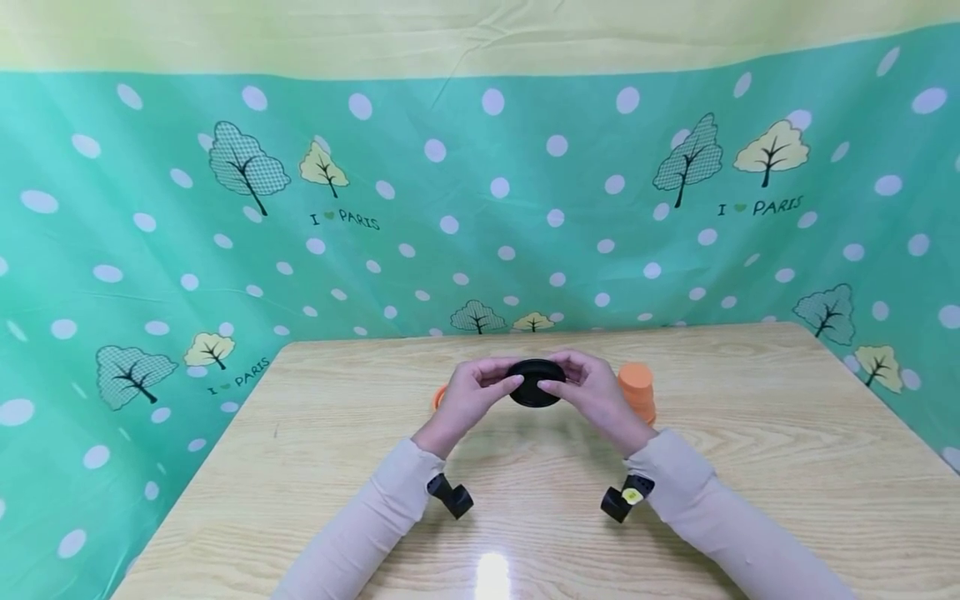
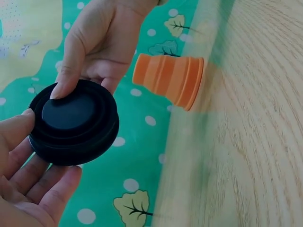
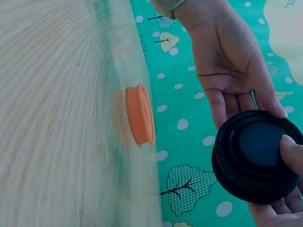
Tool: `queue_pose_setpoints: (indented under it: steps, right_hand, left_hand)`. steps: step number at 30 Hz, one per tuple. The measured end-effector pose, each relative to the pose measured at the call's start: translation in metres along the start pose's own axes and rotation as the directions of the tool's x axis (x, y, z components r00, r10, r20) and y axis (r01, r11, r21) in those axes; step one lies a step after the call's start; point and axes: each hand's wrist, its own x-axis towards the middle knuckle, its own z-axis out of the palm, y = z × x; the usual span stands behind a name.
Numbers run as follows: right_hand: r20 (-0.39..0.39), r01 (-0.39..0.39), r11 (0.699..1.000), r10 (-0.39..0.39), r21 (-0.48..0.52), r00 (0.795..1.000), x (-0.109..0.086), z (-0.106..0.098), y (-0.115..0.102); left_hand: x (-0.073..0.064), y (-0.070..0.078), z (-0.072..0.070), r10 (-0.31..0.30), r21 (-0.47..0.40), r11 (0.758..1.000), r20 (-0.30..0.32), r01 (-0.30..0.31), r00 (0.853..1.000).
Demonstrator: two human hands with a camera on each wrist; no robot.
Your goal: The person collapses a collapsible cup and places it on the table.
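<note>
And here's the black disc [image 1: 535,397], up off the bench [image 1: 517,475] at mid-scene, its ringed face tilted toward the near side! Both hands are on it: the left hand [image 1: 477,393] pinches the left edge, the right hand [image 1: 596,393] pinches the right, thumbs on the near face, fingers supporting it behind and below. Just beyond the right hand stands the orange cup [image 1: 636,390], upright on the bench, narrow end up, its ribbed sides stepping out to a wide rim. Over on the left, a low orange ring [image 3: 139,115] sits on the bench, mostly hidden behind the left hand from above. Nearer in, each wrist wears a black camera [image 1: 453,498] below pale sleeves [image 1: 375,515], and across the far side hangs a green dotted curtain [image 1: 525,225] printed with trees!
</note>
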Motion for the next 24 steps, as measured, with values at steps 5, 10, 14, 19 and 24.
queue_pose_setpoints:
  steps: [5,10,14,19,24]
  right_hand:
    - [0.023,0.011,1.0,-0.011,0.0,1.0,-0.001,-0.0021,0.0003]
    - [0.028,0.0,1.0,0.001,-0.016,1.0,-0.0024,-0.0018,-0.0002]
    - [0.029,-0.015,0.999,0.016,-0.04,0.999,-0.003,-0.001,-0.0002]
    - [0.044,0.0,0.999,0.002,-0.042,0.999,-0.0034,0.0001,-0.0015]
    - [0.061,0.022,0.999,-0.02,-0.027,0.998,-0.0033,0.0005,-0.0017]
  left_hand:
    - [-0.0008,-0.0006,-0.0021,-0.022,-0.018,1.0,0.009,0.023,1.0]
    - [0.001,0.0004,-0.0027,-0.031,0.005,1.0,0.025,0.031,0.999]
    - [0.0036,-0.0008,-0.0023,-0.051,0.044,0.998,0.08,0.047,0.996]
    - [0.0044,-0.0016,-0.0014,-0.07,0.011,0.998,0.139,0.069,0.988]
    - [0.0037,-0.0011,0.0014,-0.051,-0.022,0.998,0.103,0.054,0.993]
